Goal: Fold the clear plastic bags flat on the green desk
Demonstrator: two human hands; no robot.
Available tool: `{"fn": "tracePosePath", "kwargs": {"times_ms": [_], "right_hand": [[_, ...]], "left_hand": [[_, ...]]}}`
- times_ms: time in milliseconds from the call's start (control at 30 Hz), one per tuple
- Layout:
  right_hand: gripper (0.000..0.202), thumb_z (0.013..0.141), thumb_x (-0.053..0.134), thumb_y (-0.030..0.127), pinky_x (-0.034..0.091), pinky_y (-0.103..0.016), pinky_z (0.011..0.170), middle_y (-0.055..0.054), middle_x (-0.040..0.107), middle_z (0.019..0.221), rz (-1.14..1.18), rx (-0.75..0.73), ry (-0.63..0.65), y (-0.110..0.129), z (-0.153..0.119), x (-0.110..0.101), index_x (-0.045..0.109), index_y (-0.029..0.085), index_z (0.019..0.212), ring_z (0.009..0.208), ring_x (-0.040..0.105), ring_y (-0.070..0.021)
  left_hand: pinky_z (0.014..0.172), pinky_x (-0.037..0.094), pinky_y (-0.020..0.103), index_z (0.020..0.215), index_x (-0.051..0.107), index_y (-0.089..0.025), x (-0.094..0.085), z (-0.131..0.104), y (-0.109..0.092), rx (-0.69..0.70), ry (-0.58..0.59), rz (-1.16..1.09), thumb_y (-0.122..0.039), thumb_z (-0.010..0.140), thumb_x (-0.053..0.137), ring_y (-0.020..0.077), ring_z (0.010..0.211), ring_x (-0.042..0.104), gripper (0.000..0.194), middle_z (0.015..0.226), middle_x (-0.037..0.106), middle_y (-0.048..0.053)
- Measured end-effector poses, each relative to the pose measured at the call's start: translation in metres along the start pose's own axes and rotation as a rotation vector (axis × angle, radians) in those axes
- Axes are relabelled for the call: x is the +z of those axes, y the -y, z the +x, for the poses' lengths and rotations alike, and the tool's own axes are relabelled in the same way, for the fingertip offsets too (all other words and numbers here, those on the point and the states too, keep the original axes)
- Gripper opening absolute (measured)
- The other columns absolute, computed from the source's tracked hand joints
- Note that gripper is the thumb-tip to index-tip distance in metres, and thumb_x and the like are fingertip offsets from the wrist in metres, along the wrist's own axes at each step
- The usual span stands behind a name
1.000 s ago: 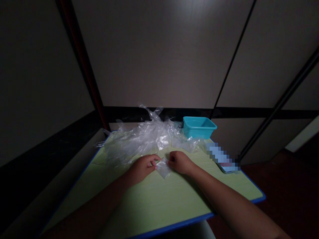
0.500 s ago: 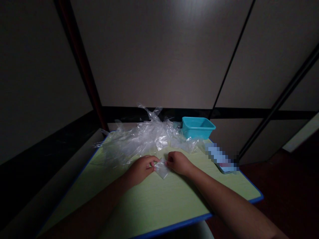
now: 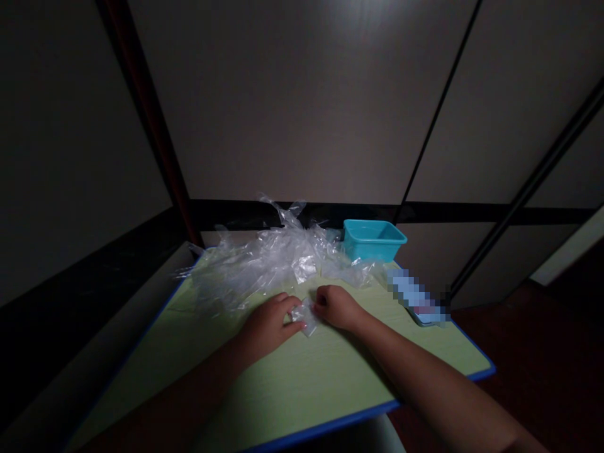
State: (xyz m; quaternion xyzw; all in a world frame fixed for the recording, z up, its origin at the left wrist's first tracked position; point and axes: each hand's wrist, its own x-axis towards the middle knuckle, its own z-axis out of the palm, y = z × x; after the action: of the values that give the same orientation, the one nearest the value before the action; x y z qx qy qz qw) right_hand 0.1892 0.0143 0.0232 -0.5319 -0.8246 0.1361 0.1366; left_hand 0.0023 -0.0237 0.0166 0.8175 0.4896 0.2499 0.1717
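A small folded piece of clear plastic (image 3: 309, 319) lies on the pale green table (image 3: 302, 377) between my hands. My left hand (image 3: 270, 322) touches its left side, with thumb and forefinger spread apart over it. Curled fingers of my right hand (image 3: 338, 307) pinch its upper right corner. Just beyond the hands is a large loose heap of crumpled clear plastic bags (image 3: 255, 264), which spreads over the back and left of the table.
A turquoise plastic basket (image 3: 374, 249) stands at the back right. A flat light-blue object, pixelated (image 3: 418, 297), lies by the right edge. Cabinet panels (image 3: 302, 113) rise behind the table.
My left thumb has moved away from the forefinger and to the right, onto the small plastic piece. My right hand keeps its pinch. The view has shifted very slightly.
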Motion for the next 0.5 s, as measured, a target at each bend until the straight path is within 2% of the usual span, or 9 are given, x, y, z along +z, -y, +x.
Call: {"fn": "tracePosePath", "kwargs": {"times_ms": [200, 367, 500], "right_hand": [[0.009, 0.074, 0.057, 0.023, 0.026, -0.023, 0.053, -0.002, 0.06, 0.068, -0.017, -0.003, 0.001, 0.0, 0.0, 0.001, 0.061, 0.015, 0.074, 0.059, 0.045, -0.0111], [0.01, 0.075, 0.057, 0.023, 0.026, -0.023, 0.054, -0.003, 0.062, 0.071, -0.044, -0.002, 0.007, 0.0, 0.0, 0.001, 0.061, 0.015, 0.076, 0.061, 0.047, -0.0118], [0.011, 0.076, 0.056, 0.024, 0.026, -0.024, 0.055, -0.004, 0.062, 0.073, -0.067, -0.004, 0.018, 0.002, -0.001, 0.0, 0.061, 0.014, 0.076, 0.064, 0.05, -0.0125]], "left_hand": [[0.076, 0.04, 0.026, 0.105, 0.057, -0.024, 0.002, -0.002, -0.005, -0.045, 0.011, 0.095, -0.031, 0.073, 0.064, 0.0198, 0.089, 0.055, 0.033, 0.098, 0.056, 0.002], [0.077, 0.04, 0.026, 0.108, 0.056, -0.025, 0.002, -0.003, -0.007, 0.027, -0.01, 0.169, -0.031, 0.076, 0.061, 0.019, 0.089, 0.054, 0.033, 0.1, 0.051, 0.002], [0.081, 0.039, 0.029, 0.097, 0.057, -0.021, 0.001, -0.003, -0.013, 0.09, -0.053, 0.222, -0.026, 0.077, 0.06, 0.0209, 0.094, 0.05, 0.02, 0.099, 0.05, 0.003]]}}
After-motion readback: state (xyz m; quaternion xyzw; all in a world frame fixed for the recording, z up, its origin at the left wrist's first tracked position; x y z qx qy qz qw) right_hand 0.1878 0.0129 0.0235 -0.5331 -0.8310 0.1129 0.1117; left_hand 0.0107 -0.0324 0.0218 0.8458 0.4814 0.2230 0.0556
